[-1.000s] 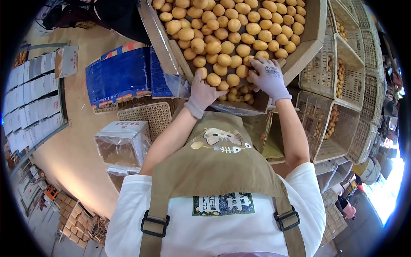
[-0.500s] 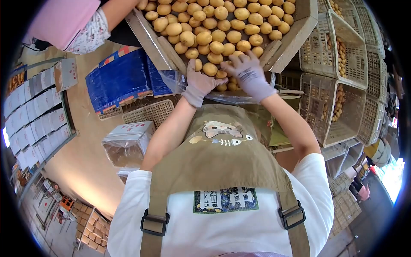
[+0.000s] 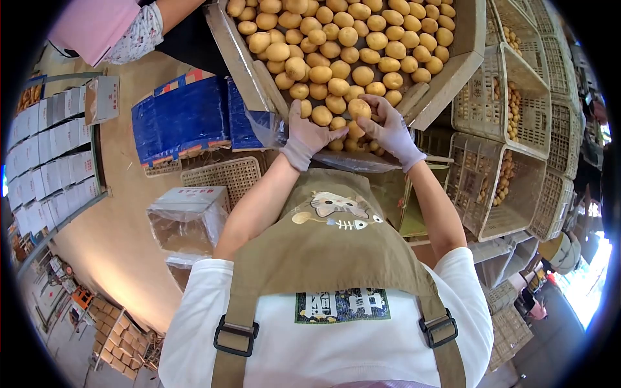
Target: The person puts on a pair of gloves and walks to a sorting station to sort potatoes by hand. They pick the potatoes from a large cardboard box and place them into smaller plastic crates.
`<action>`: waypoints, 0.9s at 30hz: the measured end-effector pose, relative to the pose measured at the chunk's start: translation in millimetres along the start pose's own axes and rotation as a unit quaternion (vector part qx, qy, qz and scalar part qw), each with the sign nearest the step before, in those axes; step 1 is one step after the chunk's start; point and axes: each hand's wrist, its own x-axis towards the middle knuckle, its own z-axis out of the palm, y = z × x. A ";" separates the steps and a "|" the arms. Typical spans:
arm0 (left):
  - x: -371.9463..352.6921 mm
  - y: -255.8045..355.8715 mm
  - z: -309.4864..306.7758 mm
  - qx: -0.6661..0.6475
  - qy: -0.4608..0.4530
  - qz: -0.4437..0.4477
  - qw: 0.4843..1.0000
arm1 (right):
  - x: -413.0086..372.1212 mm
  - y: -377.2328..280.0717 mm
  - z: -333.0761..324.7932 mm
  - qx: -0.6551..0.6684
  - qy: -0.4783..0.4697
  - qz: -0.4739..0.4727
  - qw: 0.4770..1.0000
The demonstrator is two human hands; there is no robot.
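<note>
Many yellow potatoes [image 3: 348, 37] cover a tray with raised sides [image 3: 429, 97], which narrows toward my apron. At this narrow end, my left hand [image 3: 309, 134], in a pale glove, rests with thumb and fingers spread beside several potatoes. My right hand [image 3: 391, 131], gloved too, has its thumb and fingers closed around a potato [image 3: 359, 108] just above the others. More potatoes lie between and below my hands, partly hidden by them. Clear plastic sheeting [image 3: 268, 129] hangs at the tray's front edge.
Stacked plastic crates [image 3: 479, 103], some with potatoes in them, stand on the right. To the left are a blue-covered stack [image 3: 181, 119], a crate [image 3: 223, 178] and a plastic-lined carton [image 3: 187, 216]. Another person's arm [image 3: 174, 11] reaches in at the upper left.
My right hand has turned from lying palm-down over the potatoes to gripping one at its fingertips. My left hand stays at the tray's narrow end. The view has shifted slightly.
</note>
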 end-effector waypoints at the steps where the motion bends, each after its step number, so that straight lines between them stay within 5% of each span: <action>1: 1.3 -4.5 0.0 0.100 0.007 0.029 0.995 | -0.1 -1.7 -1.5 -0.010 -0.009 -0.017 1.000; 2: 2.6 -9.3 0.1 0.199 0.020 0.056 0.978 | 0.2 -2.4 -3.6 -0.057 -0.007 -0.040 0.998; 6: 2.6 -1.4 3.5 -0.229 -0.007 -0.013 0.973 | -1.9 -6.4 -4.6 -0.203 0.015 -0.090 0.975; 9: 0.7 -0.1 2.6 -0.346 -0.080 0.025 0.935 | 1.4 -13.2 -1.9 -0.363 0.034 -0.145 0.920; 11: -1.3 -1.6 -2.5 -0.433 -0.061 -0.066 0.897 | 8.5 -8.7 -2.7 -0.477 0.054 -0.162 0.862; 13: -5.0 10.8 -8.4 -0.591 0.046 -0.302 0.747 | 19.4 5.2 -3.3 -0.571 0.087 -0.141 0.804; 16: -13.2 8.1 -8.1 -0.381 0.054 -0.342 0.857 | 33.3 7.3 -6.7 -0.636 0.075 -0.105 0.761; 17: -12.9 -12.2 -12.7 -0.360 0.054 -0.329 0.871 | 36.3 1.6 -7.9 -0.619 0.034 -0.026 0.784; 18: -12.5 -6.7 -14.7 -0.392 0.030 -0.311 0.865 | 51.4 -18.8 -12.7 -0.566 -0.050 0.087 0.818; 20: -11.9 3.6 -17.8 -0.457 -0.017 -0.271 0.847 | 50.6 -7.7 -11.9 -0.577 0.134 -0.068 0.803; 22: -13.0 22.3 -10.3 -0.492 0.008 -0.270 0.827 | 48.9 -1.7 9.7 -0.642 0.068 -0.037 0.763; 23: -11.8 27.7 -9.8 -0.528 0.034 -0.278 0.802 | 41.4 -3.1 18.4 -0.620 -0.043 0.008 0.784; 24: -7.7 29.5 -9.9 -0.562 0.058 -0.284 0.775 | 37.0 -9.6 21.8 -0.658 -0.102 0.013 0.746; 25: -2.9 20.5 -7.7 -0.568 0.117 -0.280 0.765 | 37.3 -8.7 18.0 -0.643 -0.083 -0.015 0.761; 27: -4.8 14.0 -9.4 -0.531 0.040 -0.256 0.807 | 45.0 -3.7 7.1 -0.588 -0.024 -0.024 0.808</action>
